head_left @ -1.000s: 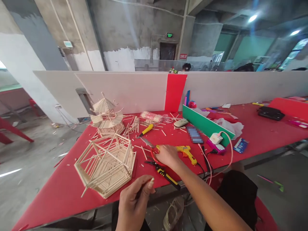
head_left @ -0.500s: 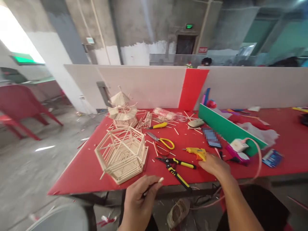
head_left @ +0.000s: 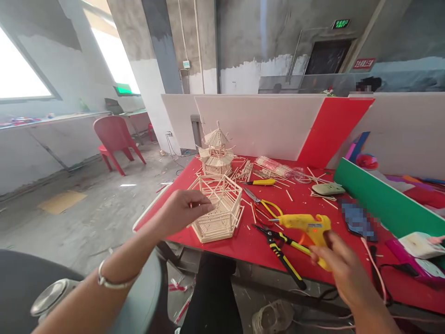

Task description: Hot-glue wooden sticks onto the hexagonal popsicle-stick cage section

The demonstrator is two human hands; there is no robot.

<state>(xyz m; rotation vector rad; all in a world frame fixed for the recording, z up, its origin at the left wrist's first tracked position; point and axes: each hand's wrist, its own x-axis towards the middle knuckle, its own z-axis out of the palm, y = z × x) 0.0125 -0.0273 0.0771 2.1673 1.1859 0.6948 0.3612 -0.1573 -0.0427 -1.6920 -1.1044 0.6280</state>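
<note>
Table (head_left: pixel 243 245) has a red top, pretty cluttered. Near edge: open hexagonal stick frame (head_left: pixel 216 234), sitting flat. Tiered stick tower (head_left: pixel 217 163) upright behind it. Right of the tower: loose sticks (head_left: pixel 246 172), then a plastic-wrapped stick bundle (head_left: pixel 273 166). Yellow-handled knife (head_left: pixel 263 182) just in front of those. Scissors (head_left: pixel 273 208) next, then black-and-yellow cutters (head_left: pixel 287 265) near the edge, handles spread. Further right: computer mouse (head_left: pixel 327 189) over some sticks, phone (head_left: pixel 359 221) (screen blurred), green board (head_left: pixel 389 199) on edge, magenta power strip (head_left: pixel 413 264).
</note>
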